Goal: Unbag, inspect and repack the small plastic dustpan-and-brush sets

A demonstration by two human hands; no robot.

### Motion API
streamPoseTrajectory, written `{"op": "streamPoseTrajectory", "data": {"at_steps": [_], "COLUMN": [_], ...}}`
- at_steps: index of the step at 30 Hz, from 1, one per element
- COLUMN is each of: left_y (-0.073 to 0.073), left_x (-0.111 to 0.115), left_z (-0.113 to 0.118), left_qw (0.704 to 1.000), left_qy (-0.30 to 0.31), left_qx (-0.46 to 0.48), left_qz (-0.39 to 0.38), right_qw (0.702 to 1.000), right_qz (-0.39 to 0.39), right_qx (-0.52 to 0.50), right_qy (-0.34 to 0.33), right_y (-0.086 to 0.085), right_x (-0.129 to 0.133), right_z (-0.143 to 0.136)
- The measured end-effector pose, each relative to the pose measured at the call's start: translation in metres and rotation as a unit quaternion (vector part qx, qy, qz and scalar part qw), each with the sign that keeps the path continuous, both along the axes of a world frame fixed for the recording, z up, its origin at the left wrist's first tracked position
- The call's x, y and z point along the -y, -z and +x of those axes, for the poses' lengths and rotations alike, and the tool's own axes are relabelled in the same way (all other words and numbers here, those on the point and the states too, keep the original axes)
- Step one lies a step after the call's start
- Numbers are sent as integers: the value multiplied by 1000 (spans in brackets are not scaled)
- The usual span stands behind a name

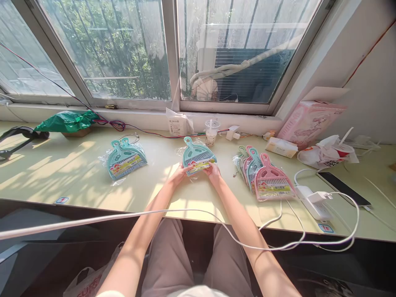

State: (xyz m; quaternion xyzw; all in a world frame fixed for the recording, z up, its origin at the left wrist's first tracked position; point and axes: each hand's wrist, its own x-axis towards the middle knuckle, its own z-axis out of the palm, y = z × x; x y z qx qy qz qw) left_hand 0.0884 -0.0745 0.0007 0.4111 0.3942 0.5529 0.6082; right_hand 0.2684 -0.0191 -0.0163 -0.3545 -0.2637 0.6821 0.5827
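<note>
Head view shows both of the person's hands on one wrapped teal dustpan set (199,155) above the middle of the tabletop (161,192). The left grip (179,173) is closed on its lower left corner, and the right grip (214,171) clasps its lower right edge, fingers touching near the printed label (198,166). The set lies just beyond and between the two grips, its looped handle pointing away toward the window (176,53); whether its underside touches the surface cannot be told. Well apart to the left rest more teal sets (126,160). To the right, an overlapping row has a pink set (274,181) in front, near a white power strip (313,202). A plastic cup (212,134) stands just behind the held set.
</note>
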Motion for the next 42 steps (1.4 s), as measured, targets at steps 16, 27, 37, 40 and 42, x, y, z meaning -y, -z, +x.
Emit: {"op": "streamPoseTrajectory", "data": {"at_steps": [16, 27, 37, 40, 42], "left_y": [-5, -9, -5, -8, -11], "left_x": [15, 24, 16, 21, 23], "left_z": [9, 29, 30, 30, 29], "left_qw": [996, 994, 997, 997, 996], "left_qy": [42, 107, 50, 59, 58], "left_qx": [-60, -26, -46, -53, -58], "left_qz": [48, -2, 34, 22, 20], "right_qw": [995, 988, 988, 986, 984], "right_qz": [42, 11, 2, -61, -78], "right_qx": [63, 50, 32, 24, 25], "right_qy": [59, 147, 149, 153, 157], "right_y": [-1, 2, -4, -2, 1], "right_x": [7, 4, 5, 2, -1], "right_z": [2, 10, 9, 10, 12]}}
